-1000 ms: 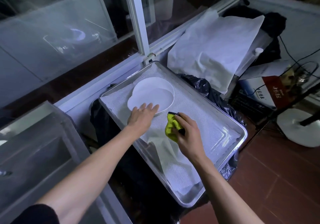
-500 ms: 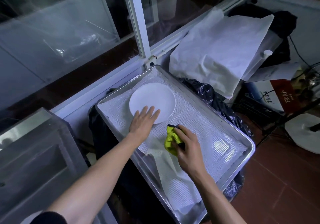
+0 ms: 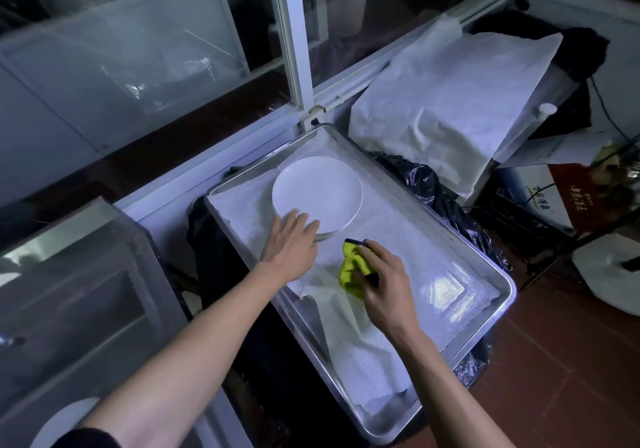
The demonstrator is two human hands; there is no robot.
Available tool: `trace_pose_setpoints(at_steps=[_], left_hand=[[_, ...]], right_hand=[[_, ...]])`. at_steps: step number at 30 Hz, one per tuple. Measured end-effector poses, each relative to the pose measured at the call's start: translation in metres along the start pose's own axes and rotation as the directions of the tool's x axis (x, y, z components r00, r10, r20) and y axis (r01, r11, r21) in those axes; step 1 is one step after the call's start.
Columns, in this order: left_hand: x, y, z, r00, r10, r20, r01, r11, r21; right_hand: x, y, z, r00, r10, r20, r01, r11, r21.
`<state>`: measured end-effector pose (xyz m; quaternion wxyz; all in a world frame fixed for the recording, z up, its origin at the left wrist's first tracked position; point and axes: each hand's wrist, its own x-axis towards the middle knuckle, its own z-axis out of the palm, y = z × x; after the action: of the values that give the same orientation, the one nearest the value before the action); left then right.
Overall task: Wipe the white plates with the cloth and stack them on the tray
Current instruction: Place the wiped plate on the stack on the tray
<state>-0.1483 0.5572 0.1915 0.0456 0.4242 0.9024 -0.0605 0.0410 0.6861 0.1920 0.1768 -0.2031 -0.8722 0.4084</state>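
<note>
Two bare forearms reach forward over a metal tray (image 3: 498, 312) lined with white mesh paper (image 3: 415, 240). Nearest, the right hand (image 3: 384, 285) has its fingers curled around a bunched yellow-green cloth (image 3: 350, 269), pinching it just above the liner. Slightly farther, the left hand (image 3: 291, 243) lies flat, fingers straight and together, their tips resting on the near rim of the white plates (image 3: 317, 193), stacked at the tray's far end. Beyond stands a white window frame (image 3: 294, 32).

Two bare forearms reach in; the left arm's dark black sleeve (image 3: 81, 437) is pushed up near the elbow.
</note>
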Motion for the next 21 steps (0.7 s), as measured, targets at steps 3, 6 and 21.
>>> trace_pose_setpoints(at_steps=[3,6,21], left_hand=[[-0.029,-0.003,-0.004,0.999,-0.028,-0.032,0.026,0.997,-0.066],[-0.063,-0.010,-0.003,0.997,-0.050,-0.051,0.042,0.988,-0.151],[-0.288,-0.147,0.046,0.886,-0.463,-0.017,0.424,0.825,-0.375]], right_hand=[[0.006,-0.012,0.000,0.994,-0.107,-0.008,0.107,0.994,-0.005],[0.010,-0.027,0.008,0.989,-0.142,0.045,0.142,0.990,0.002],[-0.040,-0.191,0.182,0.858,-0.394,0.330,0.404,0.914,0.041]])
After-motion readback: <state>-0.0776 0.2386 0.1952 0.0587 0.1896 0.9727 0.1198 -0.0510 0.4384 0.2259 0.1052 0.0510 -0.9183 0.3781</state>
